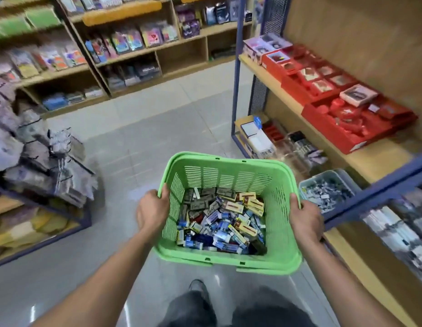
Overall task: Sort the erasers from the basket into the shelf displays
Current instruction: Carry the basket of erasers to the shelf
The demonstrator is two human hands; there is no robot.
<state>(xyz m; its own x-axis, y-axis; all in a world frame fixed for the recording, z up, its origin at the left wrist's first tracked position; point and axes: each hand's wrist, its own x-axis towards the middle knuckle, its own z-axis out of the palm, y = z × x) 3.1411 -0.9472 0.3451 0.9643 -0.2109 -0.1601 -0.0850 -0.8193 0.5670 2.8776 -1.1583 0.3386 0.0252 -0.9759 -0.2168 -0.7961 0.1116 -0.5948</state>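
Erasers [223,220] all sit loose in the green basket [228,178], mixed packs, blue, yellow, grey, heaped on its floor. Basket is carried mid-aisle, near centre, over the tiled floor [158,128]. Left hand [152,210] grips the left rim, fingers curled over the edge. Right hand [305,217] grips the right rim the same way. Neither hand holds an eraser.

Progress: looks like the very start. Basket is full and no eraser is seen placed on any shelf. All sorting is left, I judge.

Right shelf [370,159] carries red boxes [346,121]; a grey bin [328,192] of small items sits just right of the basket. Frame is blurred, so the target displays can't be identified. Far shelves [134,55] hold coloured packets.
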